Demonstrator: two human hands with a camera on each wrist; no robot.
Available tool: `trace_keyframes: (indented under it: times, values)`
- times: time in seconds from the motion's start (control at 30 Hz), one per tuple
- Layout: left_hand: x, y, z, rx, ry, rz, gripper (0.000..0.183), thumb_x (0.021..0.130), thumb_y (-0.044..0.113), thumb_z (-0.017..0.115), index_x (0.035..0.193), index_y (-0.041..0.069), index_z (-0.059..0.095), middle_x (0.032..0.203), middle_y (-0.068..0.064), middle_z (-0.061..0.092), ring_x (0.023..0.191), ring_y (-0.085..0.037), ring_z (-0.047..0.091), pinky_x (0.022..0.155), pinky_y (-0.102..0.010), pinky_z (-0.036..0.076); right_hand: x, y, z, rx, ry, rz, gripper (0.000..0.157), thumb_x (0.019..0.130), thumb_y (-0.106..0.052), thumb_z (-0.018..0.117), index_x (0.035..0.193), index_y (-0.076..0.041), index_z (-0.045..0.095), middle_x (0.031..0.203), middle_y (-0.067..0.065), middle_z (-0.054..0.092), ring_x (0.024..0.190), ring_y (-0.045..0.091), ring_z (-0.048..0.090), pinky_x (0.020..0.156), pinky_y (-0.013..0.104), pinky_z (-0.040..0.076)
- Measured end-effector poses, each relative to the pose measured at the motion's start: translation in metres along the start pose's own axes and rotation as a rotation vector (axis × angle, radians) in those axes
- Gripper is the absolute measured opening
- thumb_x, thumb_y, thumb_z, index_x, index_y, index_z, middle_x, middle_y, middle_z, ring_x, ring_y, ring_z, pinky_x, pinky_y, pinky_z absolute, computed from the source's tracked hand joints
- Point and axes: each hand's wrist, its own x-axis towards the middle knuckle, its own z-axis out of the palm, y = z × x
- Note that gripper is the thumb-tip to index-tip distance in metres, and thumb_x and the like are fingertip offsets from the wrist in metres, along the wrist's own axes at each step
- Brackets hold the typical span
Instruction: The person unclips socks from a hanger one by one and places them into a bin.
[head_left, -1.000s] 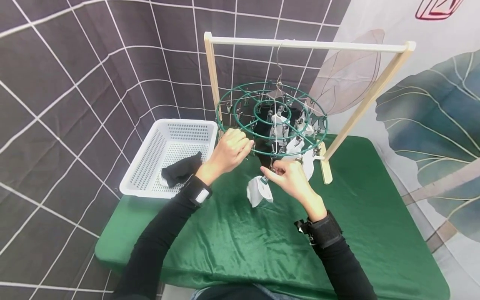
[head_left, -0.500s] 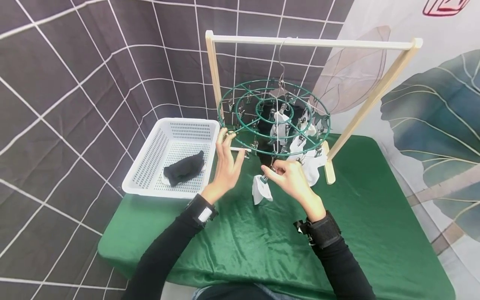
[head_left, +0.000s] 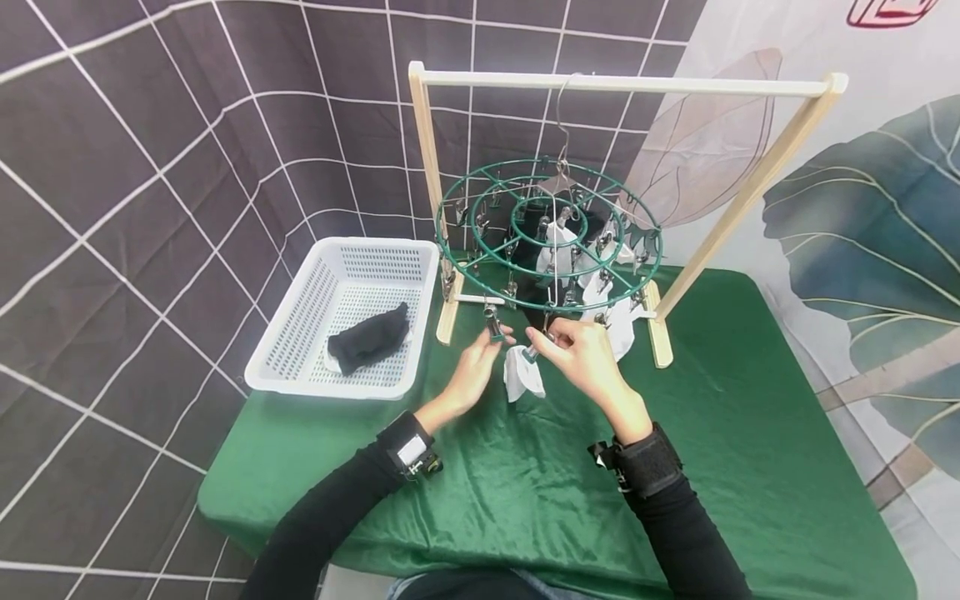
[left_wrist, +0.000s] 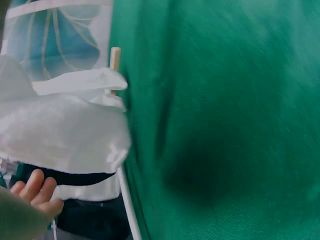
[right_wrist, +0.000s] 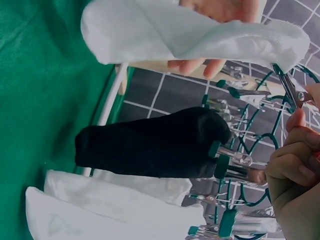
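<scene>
My right hand (head_left: 588, 358) pinches a metal clip (right_wrist: 290, 90) with its fingers and thumb. A white sock (head_left: 522, 375) hangs from that clip's green-tipped jaws. My left hand (head_left: 468, 375) is just left of the sock, fingers extended beside an unoccupied clip (head_left: 493, 323). In the right wrist view, the left hand's fingers (right_wrist: 195, 67) show behind the white sock, which hides part of that hand. Above both hands hangs the round green drying hanger (head_left: 480, 281). A black sock (right_wrist: 155, 145) and several white ones (right_wrist: 115, 205) are clipped to it.
At the left stands a white perforated basket (head_left: 258, 367) with a black sock (head_left: 369, 337) and something white under it. A wooden rack (head_left: 720, 229) with a white crossbar (head_left: 675, 84) carries the hanger. Green cloth (head_left: 480, 500) covers the table.
My left hand has moved from the hanger's left rim, down and right, to beside the white sock, its fingers uncurling on the way. The right hand stays at the clip.
</scene>
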Motion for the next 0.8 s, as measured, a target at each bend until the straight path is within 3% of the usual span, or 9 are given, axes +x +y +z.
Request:
trace_keyframes:
  times: [0.07, 0.13, 0.2, 0.3, 0.4, 0.53, 0.6, 0.7, 0.8]
  values:
    - [-0.001, 0.0, 0.0, 0.015, -0.087, -0.013, 0.038, 0.111, 0.019, 0.032, 0.128, 0.0, 0.06, 0.126, -0.02, 0.068, 0.129, -0.035, 0.059, 0.113, -0.049, 0.042, 0.0, 0.0, 0.001, -0.009, 0.002, 0.001, 0.042, 0.086, -0.017, 0.077, 0.057, -0.012, 0.047, 0.051, -0.006, 0.032, 0.048, 0.007, 0.029, 0.049, 0.024, 0.024]
    - [-0.002, 0.0, -0.001, 0.031, -0.107, -0.008, 0.04, 0.112, 0.022, 0.032, 0.122, 0.0, 0.064, 0.118, -0.018, 0.069, 0.116, -0.031, 0.064, 0.104, -0.041, 0.049, -0.001, 0.0, 0.002, -0.025, 0.015, 0.002, 0.043, 0.087, -0.018, 0.076, 0.057, -0.011, 0.046, 0.052, -0.006, 0.033, 0.048, 0.008, 0.029, 0.049, 0.025, 0.024]
    - [-0.006, 0.005, -0.002, 0.031, -0.075, -0.013, 0.038, 0.111, 0.023, 0.035, 0.114, 0.0, 0.066, 0.105, -0.017, 0.068, 0.099, -0.023, 0.065, 0.091, -0.032, 0.052, -0.003, 0.0, 0.004, -0.038, 0.039, 0.005, 0.042, 0.087, -0.019, 0.076, 0.057, -0.011, 0.046, 0.051, -0.005, 0.034, 0.049, 0.008, 0.03, 0.049, 0.026, 0.024]
    - [-0.009, 0.003, -0.003, 0.044, -0.032, -0.016, 0.036, 0.111, 0.025, 0.039, 0.107, 0.002, 0.065, 0.091, -0.015, 0.064, 0.08, -0.016, 0.056, 0.071, -0.024, 0.046, -0.007, 0.001, 0.008, -0.047, 0.071, 0.008, 0.042, 0.087, -0.02, 0.075, 0.057, -0.011, 0.047, 0.051, -0.003, 0.035, 0.049, 0.009, 0.031, 0.049, 0.027, 0.025]
    - [-0.012, 0.0, -0.005, 0.052, -0.034, -0.023, 0.034, 0.11, 0.024, 0.042, 0.111, 0.0, 0.066, 0.093, -0.017, 0.066, 0.078, -0.012, 0.056, 0.067, -0.021, 0.046, -0.011, 0.003, 0.01, -0.038, 0.08, 0.014, 0.042, 0.086, -0.019, 0.076, 0.057, -0.012, 0.047, 0.05, -0.003, 0.035, 0.048, 0.007, 0.031, 0.048, 0.026, 0.025]
    - [-0.013, -0.003, -0.006, 0.117, -0.088, 0.06, 0.026, 0.107, 0.023, 0.049, 0.103, 0.003, 0.065, 0.085, -0.014, 0.066, 0.07, -0.008, 0.055, 0.06, -0.019, 0.045, -0.012, 0.005, 0.01, -0.035, 0.069, 0.024, 0.042, 0.086, -0.019, 0.076, 0.057, -0.012, 0.047, 0.049, -0.003, 0.035, 0.048, 0.005, 0.03, 0.048, 0.025, 0.024]
    - [-0.013, -0.002, -0.005, 0.173, -0.11, 0.135, 0.022, 0.106, 0.022, 0.053, 0.092, 0.005, 0.059, 0.073, -0.01, 0.058, 0.062, -0.008, 0.051, 0.056, -0.019, 0.042, -0.012, 0.006, 0.009, -0.034, 0.064, 0.03, 0.041, 0.087, -0.018, 0.076, 0.058, -0.012, 0.048, 0.05, -0.003, 0.036, 0.049, 0.006, 0.03, 0.048, 0.026, 0.025]
    - [-0.01, 0.0, -0.004, 0.274, -0.091, 0.246, 0.02, 0.103, 0.016, 0.057, 0.085, 0.007, 0.053, 0.067, -0.004, 0.051, 0.058, -0.008, 0.047, 0.053, -0.018, 0.038, -0.011, 0.007, 0.006, -0.043, 0.049, 0.036, 0.04, 0.088, -0.017, 0.076, 0.059, -0.012, 0.048, 0.052, -0.003, 0.035, 0.05, 0.007, 0.03, 0.049, 0.026, 0.025]
    - [-0.008, 0.0, -0.003, 0.336, -0.063, 0.308, 0.02, 0.103, 0.012, 0.057, 0.084, 0.007, 0.053, 0.065, -0.003, 0.048, 0.056, -0.01, 0.044, 0.052, -0.018, 0.035, -0.01, 0.008, 0.003, -0.048, 0.028, 0.014, 0.038, 0.087, -0.015, 0.076, 0.061, -0.011, 0.049, 0.054, -0.003, 0.036, 0.051, 0.008, 0.032, 0.049, 0.026, 0.026]
